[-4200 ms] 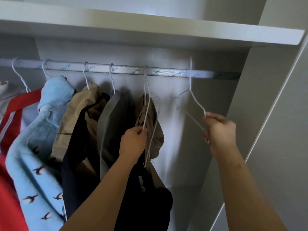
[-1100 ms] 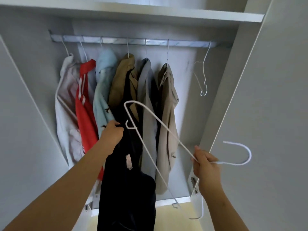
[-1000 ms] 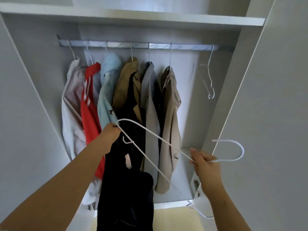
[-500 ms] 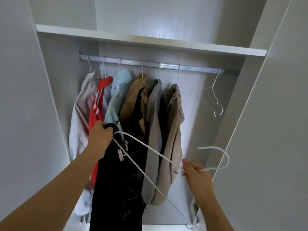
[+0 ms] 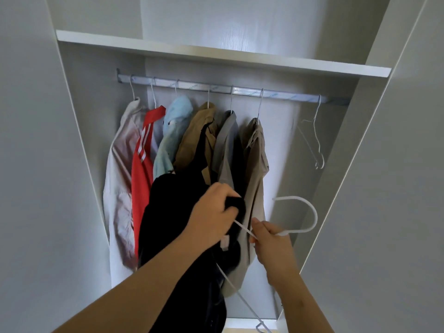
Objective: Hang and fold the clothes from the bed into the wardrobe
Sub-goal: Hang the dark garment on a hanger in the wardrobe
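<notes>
Wardrobe [image 5: 79, 121]: left hand [image 5: 213, 215] clutching dark garment [image 5: 177, 224], fingers curling round bunched fabric, before hung clothes [image 5: 255, 152]; right hand [image 5: 270, 241] pinching white hanger [image 5: 315, 217] at neck; risk: slack fabric slipping off thin wire; hook snagging neighbouring shirts.

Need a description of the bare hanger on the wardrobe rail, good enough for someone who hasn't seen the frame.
Under the white shelf runs a metal rail. Right of the last garment on it, a beige shirt, one wire hanger hangs alone near the rail's right end. It is the only hanger on the rail carrying nothing.
</notes>
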A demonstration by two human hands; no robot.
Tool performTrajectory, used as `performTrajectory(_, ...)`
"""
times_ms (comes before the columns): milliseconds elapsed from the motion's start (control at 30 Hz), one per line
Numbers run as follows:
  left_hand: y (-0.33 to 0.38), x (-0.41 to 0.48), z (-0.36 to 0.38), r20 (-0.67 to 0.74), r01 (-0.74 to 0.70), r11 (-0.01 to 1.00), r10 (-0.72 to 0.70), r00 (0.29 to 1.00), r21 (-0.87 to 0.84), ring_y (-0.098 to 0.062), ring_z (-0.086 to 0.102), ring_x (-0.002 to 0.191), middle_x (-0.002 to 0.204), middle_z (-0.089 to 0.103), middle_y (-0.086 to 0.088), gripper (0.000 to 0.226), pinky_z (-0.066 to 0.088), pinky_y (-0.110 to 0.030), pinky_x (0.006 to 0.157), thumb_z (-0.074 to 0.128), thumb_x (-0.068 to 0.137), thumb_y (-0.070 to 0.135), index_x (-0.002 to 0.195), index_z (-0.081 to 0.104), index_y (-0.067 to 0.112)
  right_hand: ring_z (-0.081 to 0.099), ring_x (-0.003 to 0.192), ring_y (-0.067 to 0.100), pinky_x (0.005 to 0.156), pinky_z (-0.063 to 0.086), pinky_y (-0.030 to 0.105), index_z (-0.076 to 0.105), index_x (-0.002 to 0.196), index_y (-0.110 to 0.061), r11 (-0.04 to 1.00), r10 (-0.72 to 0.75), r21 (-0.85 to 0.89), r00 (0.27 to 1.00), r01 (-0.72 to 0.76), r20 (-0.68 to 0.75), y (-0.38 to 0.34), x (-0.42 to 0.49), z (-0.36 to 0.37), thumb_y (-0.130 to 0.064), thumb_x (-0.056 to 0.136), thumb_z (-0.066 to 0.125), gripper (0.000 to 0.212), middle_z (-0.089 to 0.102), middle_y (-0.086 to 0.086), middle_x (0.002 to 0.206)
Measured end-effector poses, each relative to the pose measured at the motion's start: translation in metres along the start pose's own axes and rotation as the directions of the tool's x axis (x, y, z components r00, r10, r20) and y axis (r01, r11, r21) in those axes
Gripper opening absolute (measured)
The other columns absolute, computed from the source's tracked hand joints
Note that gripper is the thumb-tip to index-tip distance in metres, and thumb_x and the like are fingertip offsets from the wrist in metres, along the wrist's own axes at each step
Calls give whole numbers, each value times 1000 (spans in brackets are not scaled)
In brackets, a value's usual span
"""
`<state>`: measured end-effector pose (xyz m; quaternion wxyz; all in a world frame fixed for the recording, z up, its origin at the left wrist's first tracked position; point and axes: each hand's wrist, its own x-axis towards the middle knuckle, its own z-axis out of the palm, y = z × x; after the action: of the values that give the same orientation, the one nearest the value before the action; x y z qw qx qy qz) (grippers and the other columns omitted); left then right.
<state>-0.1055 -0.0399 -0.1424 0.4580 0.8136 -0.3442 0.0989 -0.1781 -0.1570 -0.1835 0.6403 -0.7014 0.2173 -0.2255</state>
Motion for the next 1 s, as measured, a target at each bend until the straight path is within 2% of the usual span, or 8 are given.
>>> performTrajectory(167, 5, -14, -4, 191, -85, 988, 109, 975, -130, 2, 52, 88, 96, 55, 16, 29, 41, -9, 78, 62, 78, 9, 89, 58, 35, 33, 29, 2, 33, 27, 12, 51, 50, -9, 994, 3, 109, 997, 5, -76, -8, 0, -4, -20, 95, 49, 47, 37, -9, 32)
performTrajectory(333, -12, -4, -17, 69, -379, 728, 418, 906, 571, -17, 59, 98, 94, 66, 6, 19, 34, -53, 99, 60, 77, 37, 87, 66, 22, 28, 34, 4, 38, 27, 14, 55, 64, 11, 992, -100, 65, 989, 108, -106, -24, 8, -15, -24, 94, 52, 47, 31, -8, 34)
performTrajectory(433, -11, 1, -18, 93, -431, 705, 464, 881, 563, -18, 65, 70, 75, 65, 4, 26, 48, -39, 79, 50, 82, 36, 88, 69, 19, 32, 40, 9, 45, 29, 21, 53, 70, 18, 978, -206, -63, 973, 200, -107, -35, 7, -13, -28, 91, 56, 50, 37, 1, 40)
performTrajectory(533, -13, 1, -21, 39, -410, 773, 449, 893, 484, -20, 64, 63, 70, 65, 1, 30, 48, -33, 56, 47, 84, 34, 87, 70, 15, 48, 65, 15, 62, 36, 29, 59, 71, 4, 885, -423, -293, 887, 362, -184, -45, 7, -13, -29, 85, 62, 35, 59, 11, 64)
performTrajectory(600, -13, -1, -23, -74, -305, 860, 364, 928, 408, -20, 64, 66, 73, 66, -2, 25, 46, -30, 56, 53, 85, 32, 89, 69, 13, 48, 84, 15, 76, 37, 30, 65, 80, -10, 762, -617, -454, 732, 462, -289, -46, 3, -10, -16, 83, 68, 7, 61, -4, 81)
performTrajectory(667, -13, 1, -24, -178, -186, 915, 262, 948, 359, -15, 60, 70, 80, 65, 1, 15, 37, -21, 61, 60, 87, 27, 93, 68, 16, 48, 81, 12, 77, 38, 25, 63, 78, -22, 735, -668, -446, 657, 510, -350, -38, -2, -3, -6, 79, 69, 17, 54, -12, 79)
performTrajectory(833, -8, 19, -32, -299, -97, 948, 191, 935, 304, -2, 47, 73, 85, 60, 12, 14, 30, -17, 60, 58, 88, 29, 96, 64, 19, 55, 75, -16, 62, 37, -2, 53, 84, -46, 910, -324, -241, 941, 338, 95, -5, 1, 20, -26, 79, 69, 26, 63, -22, 75)
performTrajectory(1000, -20, 36, -66, -417, -13, 971, 115, 901, 239, -8, 51, 77, 83, 55, 15, 14, 35, -25, 70, 61, 87, 30, 96, 64, 20, 60, 66, -6, 56, 42, 6, 59, 80, -45, 883, -24, -413, 899, 225, 438, 34, 14, -2, -39, 78, 65, 9, 65, -18, 71)
